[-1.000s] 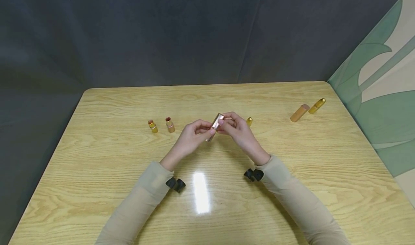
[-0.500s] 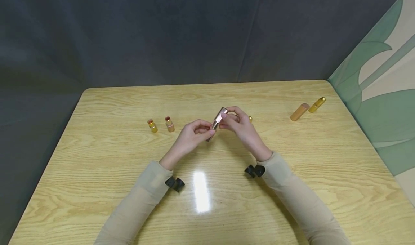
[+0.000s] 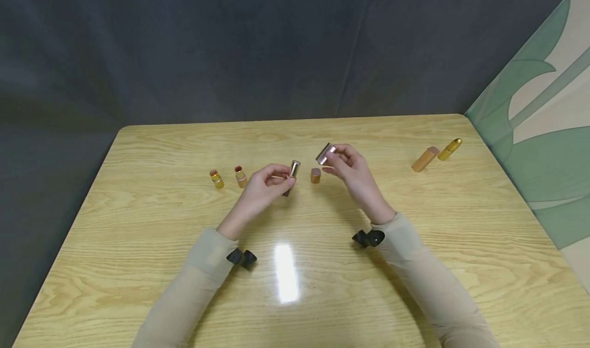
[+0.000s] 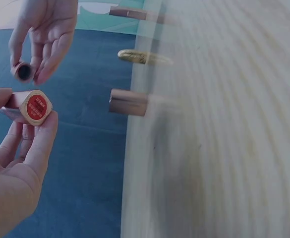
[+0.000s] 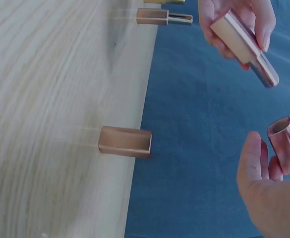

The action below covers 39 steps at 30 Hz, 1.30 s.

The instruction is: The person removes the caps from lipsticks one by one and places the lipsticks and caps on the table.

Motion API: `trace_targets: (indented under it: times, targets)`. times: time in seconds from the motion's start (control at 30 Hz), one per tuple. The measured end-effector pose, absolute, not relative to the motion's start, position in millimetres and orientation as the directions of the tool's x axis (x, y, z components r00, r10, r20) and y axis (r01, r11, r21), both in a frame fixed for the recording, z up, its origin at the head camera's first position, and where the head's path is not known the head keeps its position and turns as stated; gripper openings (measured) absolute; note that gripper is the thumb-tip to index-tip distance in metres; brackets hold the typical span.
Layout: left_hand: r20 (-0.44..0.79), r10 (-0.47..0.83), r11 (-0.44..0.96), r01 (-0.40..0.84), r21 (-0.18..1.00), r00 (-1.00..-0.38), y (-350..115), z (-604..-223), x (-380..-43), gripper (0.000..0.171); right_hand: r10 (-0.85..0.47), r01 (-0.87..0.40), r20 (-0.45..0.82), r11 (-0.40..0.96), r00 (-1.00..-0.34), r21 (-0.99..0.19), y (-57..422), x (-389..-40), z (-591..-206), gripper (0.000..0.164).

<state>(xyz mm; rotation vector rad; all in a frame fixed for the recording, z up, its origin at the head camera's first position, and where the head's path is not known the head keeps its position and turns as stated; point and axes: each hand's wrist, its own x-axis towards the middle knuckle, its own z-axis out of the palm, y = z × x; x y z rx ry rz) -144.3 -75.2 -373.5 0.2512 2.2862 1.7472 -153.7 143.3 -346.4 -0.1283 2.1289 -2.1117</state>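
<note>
My left hand (image 3: 262, 187) pinches an uncapped rose-gold lipstick (image 3: 294, 169), held tilted above the table with its metal inner tube upward. A red label (image 4: 37, 106) shows on its base in the left wrist view. To the right, my right hand (image 3: 352, 171) grips the lipstick's rose-gold cap (image 3: 325, 154), apart from the tube; its hollow end shows in the right wrist view, where the cap (image 5: 286, 146) faces the lipstick (image 5: 239, 39). Between the hands, another rose-gold cap (image 3: 315, 175) stands on the table.
Left of my hands stand an uncapped gold lipstick (image 3: 216, 179) and an uncapped rose-gold one (image 3: 241, 176). Far right are a rose-gold lipstick (image 3: 425, 159) and a gold one (image 3: 449, 149). A gold rounded cap (image 4: 133, 56) stands on the table, hidden behind my right hand in the head view.
The cap has come off the lipstick. My right hand moved up and right with it, while my left hand moved slightly left with the lipstick, uncovering the standing rose-gold cap.
</note>
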Motion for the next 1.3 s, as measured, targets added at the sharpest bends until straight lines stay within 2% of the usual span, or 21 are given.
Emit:
trace_targets:
  times: [0.3,0.6,0.83,1.1,1.3]
  targets:
    - [-0.068,0.234,0.251,-0.007,0.968,-0.97,-98.0,-361.6,-144.4,0.035,-0.13,0.039,-0.038,-0.006,-0.991,-0.999,155.0,-157.1,-343.3,0.017]
    - [-0.082,0.154,0.237,-0.044,0.97,-0.985,-123.7,-352.3,-147.1,0.036,-0.095,0.014,-0.016,0.025,-0.995,-1.0,170.1,-163.0,-343.2,0.038]
    - [-0.042,0.11,0.229,-0.016,0.973,-0.993,-144.7,-349.7,-146.7,0.039,-0.068,-0.006,0.002,0.058,-0.998,-0.998,183.8,-167.8,-343.6,0.027]
    - [-0.04,0.033,0.268,-0.029,0.963,-0.999,-166.8,-349.0,-144.8,0.04,-0.024,-0.008,0.005,0.112,-1.0,-0.994,195.9,-173.4,-344.3,0.022]
    - [-0.017,-0.034,0.282,-0.026,0.959,-0.999,-179.1,-348.7,-146.6,0.039,0.002,-0.032,0.033,0.2,-0.999,-0.979,204.3,-176.7,-346.1,0.022]
